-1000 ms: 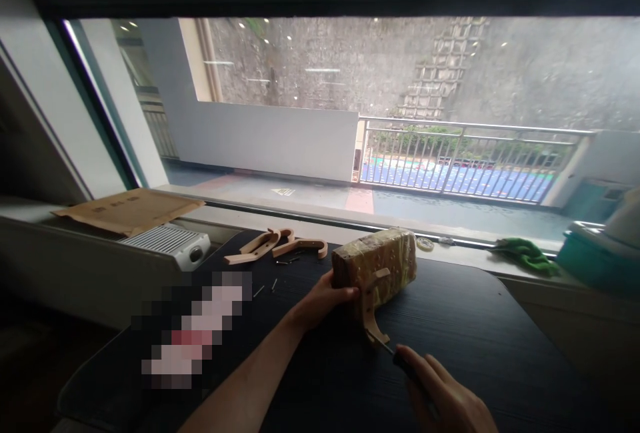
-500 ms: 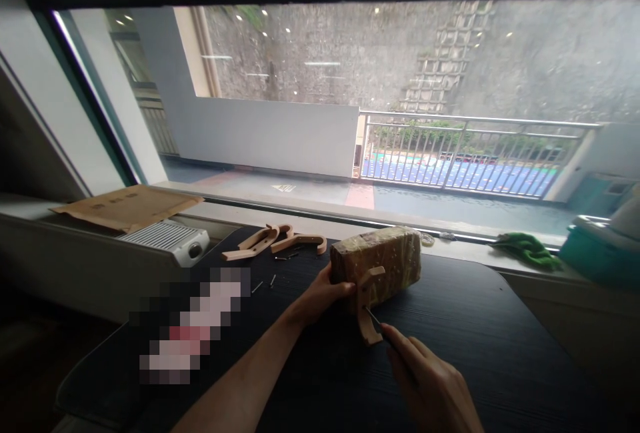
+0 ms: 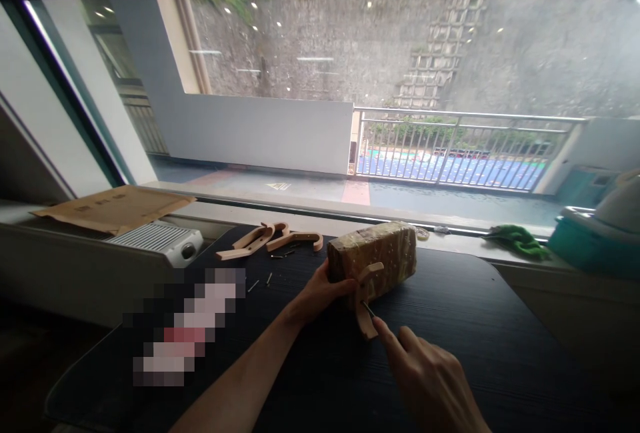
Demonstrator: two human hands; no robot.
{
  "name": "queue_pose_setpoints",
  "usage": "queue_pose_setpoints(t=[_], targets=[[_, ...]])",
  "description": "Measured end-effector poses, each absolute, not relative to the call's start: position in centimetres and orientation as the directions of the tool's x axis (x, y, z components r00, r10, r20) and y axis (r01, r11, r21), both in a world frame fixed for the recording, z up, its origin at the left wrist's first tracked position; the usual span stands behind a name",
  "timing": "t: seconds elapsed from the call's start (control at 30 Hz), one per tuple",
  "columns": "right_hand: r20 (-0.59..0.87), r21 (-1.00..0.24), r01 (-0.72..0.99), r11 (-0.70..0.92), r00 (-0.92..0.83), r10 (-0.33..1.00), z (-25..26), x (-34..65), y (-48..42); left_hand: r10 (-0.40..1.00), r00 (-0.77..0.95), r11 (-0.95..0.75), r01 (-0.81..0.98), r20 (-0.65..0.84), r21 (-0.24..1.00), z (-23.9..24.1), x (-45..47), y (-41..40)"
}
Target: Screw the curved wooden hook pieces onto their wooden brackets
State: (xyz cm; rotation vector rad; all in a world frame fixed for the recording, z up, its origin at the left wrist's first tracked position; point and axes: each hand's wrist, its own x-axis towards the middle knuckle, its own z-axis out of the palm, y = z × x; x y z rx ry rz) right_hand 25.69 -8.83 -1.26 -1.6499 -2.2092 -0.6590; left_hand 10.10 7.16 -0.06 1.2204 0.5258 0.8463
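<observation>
A brown block wrapped in clear tape (image 3: 390,256), dotted with small marks, rests on the dark table. Against its near face stands a curved wooden hook (image 3: 361,291). My left hand (image 3: 320,293) is closed at the block's left end, its thumb pressing the hook against it; the other fingers are partly hidden behind. A screwdriver (image 3: 369,309) is gripped in my right hand (image 3: 417,353), its thin shaft slanting up to the hook's lower middle. Most of its handle is covered by my fingers.
More wooden hooks (image 3: 255,238) lie at the table's back left, with several screws (image 3: 285,254) near them. A blurred-out patch (image 3: 190,329) covers something at left. Behind are a cardboard sheet (image 3: 115,207), a white heater (image 3: 157,239), a green cloth (image 3: 517,241) and a teal container (image 3: 583,239).
The whole view has shifted slightly. My right hand has turned around the screwdriver, its index finger now stretched along it toward the hook. The left hand keeps its hold.
</observation>
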Motion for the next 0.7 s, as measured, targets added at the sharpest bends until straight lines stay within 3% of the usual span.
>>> queue_pose_setpoints(t=[0.13,0.27,0.37,0.47,0.53,0.6,0.7], targets=[[0.418,0.285,0.922,0.261,-0.365,0.832,0.3,25.9,-8.7,0.803,0.592,0.129,-0.285,0.069,0.950,-0.4,10.1,7.1],[0.402,0.198,0.951,0.236,-0.298,0.866,0.0,25.9,-8.4,0.799,0.589,0.091,-0.310,0.116,0.946,-0.9,10.2,7.4],[0.416,-0.163,0.969,0.185,-0.102,0.904,-1.0,25.6,-8.1,0.794,0.588,0.040,-0.298,0.151,0.954,-0.9,10.2,7.4],[0.314,-0.610,0.787,0.088,0.138,0.939,-1.2,25.4,-7.9,0.783,0.603,0.033,-0.290,0.156,0.957,-0.8,10.1,7.4],[0.226,-0.739,0.673,0.031,0.204,0.952,-0.8,25.3,-7.9,0.784,0.603,0.036,-0.283,0.149,0.958,-0.8,10.0,7.4],[0.191,-0.722,0.692,-0.004,0.205,0.960,0.1,25.3,-7.8,0.792,0.596,0.043,-0.271,0.133,0.962,-1.0,9.9,7.4],[0.240,-0.461,0.887,0.013,0.110,0.965,1.6,25.1,-7.8,0.797,0.593,0.055,-0.262,0.116,0.963,-1.4,9.7,7.5]])
